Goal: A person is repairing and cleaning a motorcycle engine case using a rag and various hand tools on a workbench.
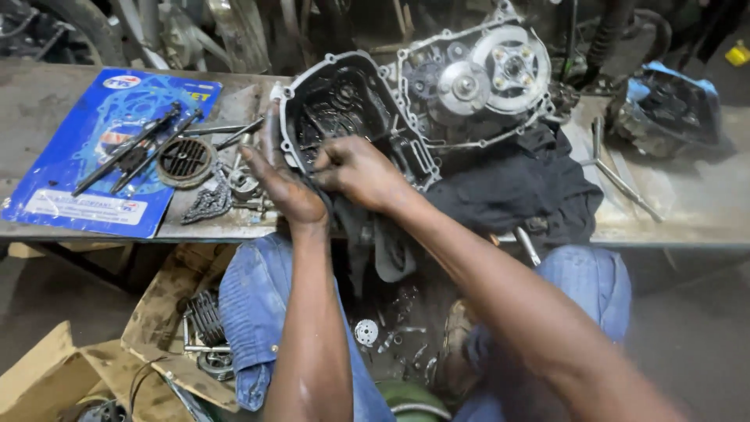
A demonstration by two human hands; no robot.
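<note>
I see my left hand (285, 184) lying flat and open against the left rim of the engine cover (344, 117), fingers stretched up toward the far edge of the table (687, 211), gripping nothing that I can make out. My right hand (355, 172) is curled, fingertips pinched at the lower rim of the same cover; whether it has hold of something small there I cannot tell. The cover lies near the middle of the table with its hollow, dark inside facing up at me, its long axis running from near left to far right, where it meets the engine case (476, 86) with its round silver clutch parts showing. A dark cloth (516, 184) lies under and to the right of both. Left of my hands sit a round finned part (185, 162), a short chain (209, 202) and two black rods (129, 152) on a blue gasket packet (70, 168). A T-shaped wrench (621, 184) rests at the right.
</note>
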